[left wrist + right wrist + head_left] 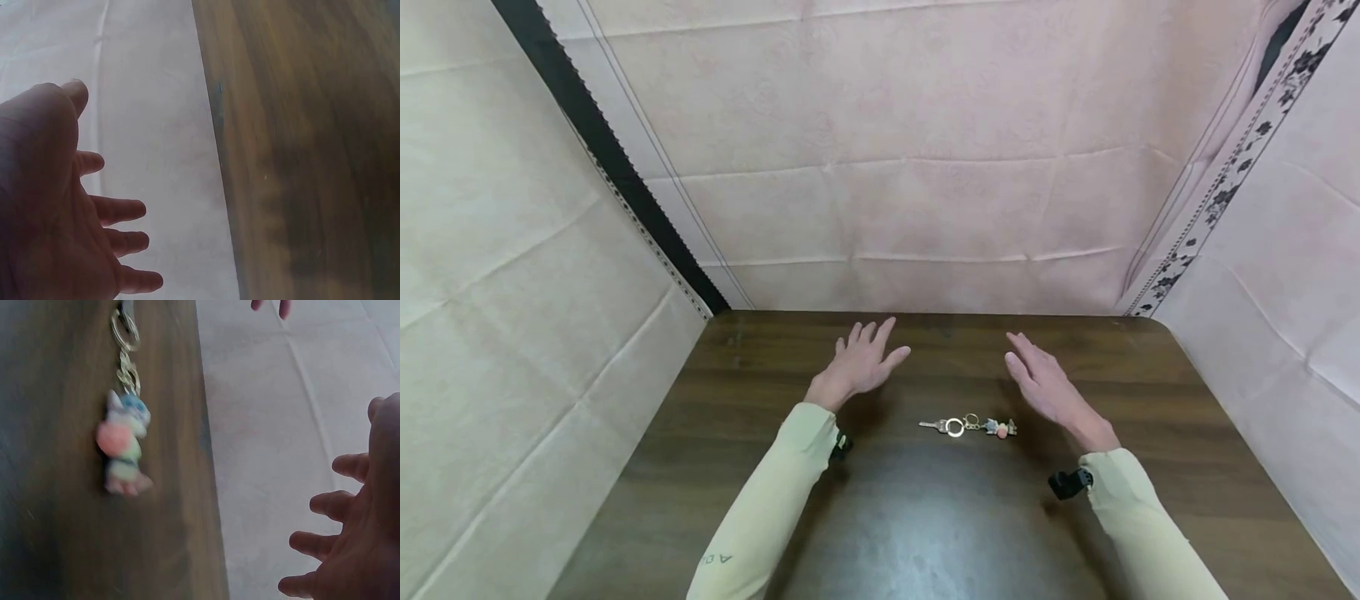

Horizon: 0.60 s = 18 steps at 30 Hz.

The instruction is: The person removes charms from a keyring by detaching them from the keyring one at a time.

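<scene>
Head view: left hand (pixel 859 364) and right hand (pixel 1047 385) hovering, fingers spread, holding nothing; keychain (pixel 970 427) lying between, awaiting pickup.

- I see a keychain (pixel 968 427) lying flat on the dark wooden surface (pixel 925 517), stretched out sideways.
- Silver key, rings, pastel figurine charm (pixel 125 447).

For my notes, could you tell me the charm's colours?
Pink, blue and white figure charm; right wrist view.

Between hands: small silver key with rings and pastel figurine charm (pixel 970 427) lies alone.
Around: dark wooden surface (pixel 925 517) bare.
Far edge: pink cloth backdrop (pixel 925 208) blocks.
</scene>
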Tool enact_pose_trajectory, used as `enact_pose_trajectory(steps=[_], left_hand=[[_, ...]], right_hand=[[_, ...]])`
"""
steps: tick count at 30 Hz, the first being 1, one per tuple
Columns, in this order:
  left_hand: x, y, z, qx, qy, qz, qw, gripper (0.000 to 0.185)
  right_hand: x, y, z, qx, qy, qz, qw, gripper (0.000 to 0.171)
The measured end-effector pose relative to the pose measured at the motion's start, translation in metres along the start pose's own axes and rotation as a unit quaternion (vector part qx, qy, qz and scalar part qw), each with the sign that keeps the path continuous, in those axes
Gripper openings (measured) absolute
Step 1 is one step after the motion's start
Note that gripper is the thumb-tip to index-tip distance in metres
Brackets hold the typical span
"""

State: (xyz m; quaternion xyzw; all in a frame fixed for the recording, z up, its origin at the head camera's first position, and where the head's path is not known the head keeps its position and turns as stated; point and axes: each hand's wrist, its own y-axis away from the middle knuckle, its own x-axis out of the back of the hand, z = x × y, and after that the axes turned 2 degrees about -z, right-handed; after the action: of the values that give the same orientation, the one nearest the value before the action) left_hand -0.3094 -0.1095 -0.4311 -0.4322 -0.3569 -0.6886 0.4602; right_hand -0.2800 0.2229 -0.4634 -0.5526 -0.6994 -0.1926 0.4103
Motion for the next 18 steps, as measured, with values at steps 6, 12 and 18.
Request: enact_pose_trajectory(steps=[6,12,18], left_hand=[[-0.017,0.003,0.012,-0.020,0.030,0.000,0.9993,0.076],[-0.041,0.003,0.030,-0.055,0.048,0.002,0.9973,0.071],[-0.060,0.005,0.040,-0.063,0.062,-0.016,0.9960,0.063]], right_hand=[[-0.020,0.003,-0.008,-0.009,-0.021,-0.011,1.000,0.064],[-0.037,0.005,-0.013,0.009,-0.029,-0.026,0.999,0.063],[-0.046,0.014,-0.012,0.000,-0.032,-0.035,0.999,0.049]])
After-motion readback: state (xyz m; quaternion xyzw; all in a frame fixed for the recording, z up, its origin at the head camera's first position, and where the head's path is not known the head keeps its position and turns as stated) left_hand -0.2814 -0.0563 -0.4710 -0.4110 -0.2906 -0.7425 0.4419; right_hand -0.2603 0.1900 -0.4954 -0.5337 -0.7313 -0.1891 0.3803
